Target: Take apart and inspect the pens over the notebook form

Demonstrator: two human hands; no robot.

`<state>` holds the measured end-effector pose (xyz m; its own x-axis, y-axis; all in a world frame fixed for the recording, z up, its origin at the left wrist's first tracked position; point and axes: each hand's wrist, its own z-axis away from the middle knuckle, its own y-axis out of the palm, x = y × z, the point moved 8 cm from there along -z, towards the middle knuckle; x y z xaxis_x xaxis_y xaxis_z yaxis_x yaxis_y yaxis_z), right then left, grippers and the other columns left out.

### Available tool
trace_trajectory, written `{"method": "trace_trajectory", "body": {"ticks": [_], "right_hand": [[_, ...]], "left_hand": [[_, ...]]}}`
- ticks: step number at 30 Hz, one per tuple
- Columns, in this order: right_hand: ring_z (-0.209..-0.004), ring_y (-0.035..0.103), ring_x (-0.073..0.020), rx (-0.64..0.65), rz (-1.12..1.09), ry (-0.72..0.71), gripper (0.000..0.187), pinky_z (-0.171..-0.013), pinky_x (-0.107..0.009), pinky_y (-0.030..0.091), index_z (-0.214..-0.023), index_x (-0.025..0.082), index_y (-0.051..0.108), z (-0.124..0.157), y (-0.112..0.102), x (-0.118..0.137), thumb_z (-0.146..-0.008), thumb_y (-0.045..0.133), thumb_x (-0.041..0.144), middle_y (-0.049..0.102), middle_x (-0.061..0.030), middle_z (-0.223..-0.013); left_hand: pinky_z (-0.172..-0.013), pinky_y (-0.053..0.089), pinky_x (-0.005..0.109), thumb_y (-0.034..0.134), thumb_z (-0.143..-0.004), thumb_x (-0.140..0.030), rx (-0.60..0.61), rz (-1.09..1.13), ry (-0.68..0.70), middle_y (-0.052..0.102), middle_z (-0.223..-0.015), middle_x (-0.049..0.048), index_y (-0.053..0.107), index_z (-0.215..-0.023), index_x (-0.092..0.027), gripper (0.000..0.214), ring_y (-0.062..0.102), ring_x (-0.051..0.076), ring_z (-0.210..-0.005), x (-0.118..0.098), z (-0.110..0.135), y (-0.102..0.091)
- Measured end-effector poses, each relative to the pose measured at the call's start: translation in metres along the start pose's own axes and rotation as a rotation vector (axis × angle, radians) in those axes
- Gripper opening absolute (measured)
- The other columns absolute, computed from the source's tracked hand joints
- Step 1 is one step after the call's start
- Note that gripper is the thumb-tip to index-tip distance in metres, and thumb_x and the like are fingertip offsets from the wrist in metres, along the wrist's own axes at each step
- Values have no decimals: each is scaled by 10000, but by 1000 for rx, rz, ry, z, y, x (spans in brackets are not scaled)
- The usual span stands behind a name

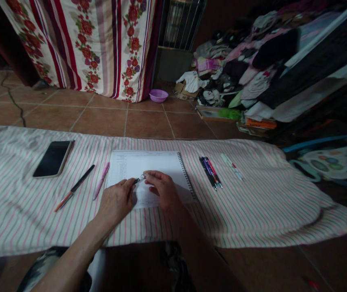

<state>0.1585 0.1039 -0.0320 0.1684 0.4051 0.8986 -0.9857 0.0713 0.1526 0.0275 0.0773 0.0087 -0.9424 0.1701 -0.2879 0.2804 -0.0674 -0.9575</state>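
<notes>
Above a spiral notebook [155, 160] with mostly white pages, both hands meet at a slim pen [137, 180], dark at one end and clear or whitish at the other. My left hand [116, 198] is closed around its dark end. My right hand [162, 186] pinches the pale end between thumb and fingers; the exact tip is too small to make out. Left of the notebook lie a pink pen [101, 181] and an orange-and-black pen [74, 188]. To its right are several dark, purple and red pens [210, 172] side by side, and a whitish pen [232, 166].
A phone [53, 159] lies at the left on the striped cloth [261, 194] covering the low table. Beyond are a tiled floor [100, 117], a floral curtain [106, 44], a purple basin [158, 95] and a heap of clothes [231, 65].
</notes>
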Motion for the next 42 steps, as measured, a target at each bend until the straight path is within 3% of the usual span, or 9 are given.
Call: {"method": "trace_trajectory", "body": {"ticks": [3,6,14,20,23,30,36,39,42], "right_hand": [[-765,597,-129,21,-81,35,299,-582,-212,426,-855,211,671,2,3,0,-600,699,365,668,-3,-812],[-742,602,-133,15,-55,53,297,-553,-208,418,-785,196,644,3,3,-1,-610,706,428,668,-12,-777],[-644,577,-121,-11,131,-73,261,-510,-207,342,-699,164,652,0,-2,7,-638,682,416,690,-35,-711],[-755,608,-129,35,21,23,253,-537,-192,374,-841,217,675,5,3,3,-652,668,385,681,-1,-783],[-753,607,-133,48,-6,53,310,-523,-192,372,-793,200,650,5,4,0,-629,692,460,680,-12,-785],[-640,555,-120,-28,101,-26,267,-508,-213,329,-700,179,650,0,-4,3,-603,707,421,682,-16,-700],[-747,587,-129,19,11,28,302,-551,-204,360,-887,228,697,6,0,4,-607,691,342,687,-3,-808],[-773,609,-136,41,-32,44,347,-559,-204,380,-921,232,675,7,2,4,-613,706,388,686,-9,-842],[-744,622,-136,24,-30,43,355,-550,-203,390,-831,198,651,4,0,1,-603,718,462,679,-16,-793]], "left_hand": [[-619,423,295,341,-901,-223,7,-5,-20,683,-934,59,572,-1117,-192,318,655,212,-781,1,-1,1],[-611,415,283,340,-903,-229,2,-10,-12,683,-930,56,571,-1111,-197,312,654,201,-773,0,-1,0],[-612,417,283,333,-906,-222,-1,1,13,682,-918,61,571,-1107,-190,313,653,203,-781,-3,1,-2],[-610,419,293,339,-900,-219,-8,-14,-7,680,-935,64,567,-1118,-190,317,653,214,-784,0,1,-1],[-612,419,289,335,-905,-223,-13,-17,4,679,-931,61,561,-1127,-192,318,652,209,-787,-1,1,-1],[-612,420,281,326,-910,-221,10,-25,21,678,-911,62,552,-1129,-187,317,650,200,-774,-6,1,0],[-620,421,282,337,-899,-208,0,-11,4,682,-921,65,557,-1103,-181,301,650,197,-774,-2,1,0],[-604,412,276,345,-898,-211,-7,-25,-6,682,-931,62,557,-1101,-188,294,650,194,-769,0,1,-1],[-605,412,275,345,-901,-215,-7,-26,10,681,-912,61,560,-1105,-192,298,651,196,-771,-2,1,-1]]}}
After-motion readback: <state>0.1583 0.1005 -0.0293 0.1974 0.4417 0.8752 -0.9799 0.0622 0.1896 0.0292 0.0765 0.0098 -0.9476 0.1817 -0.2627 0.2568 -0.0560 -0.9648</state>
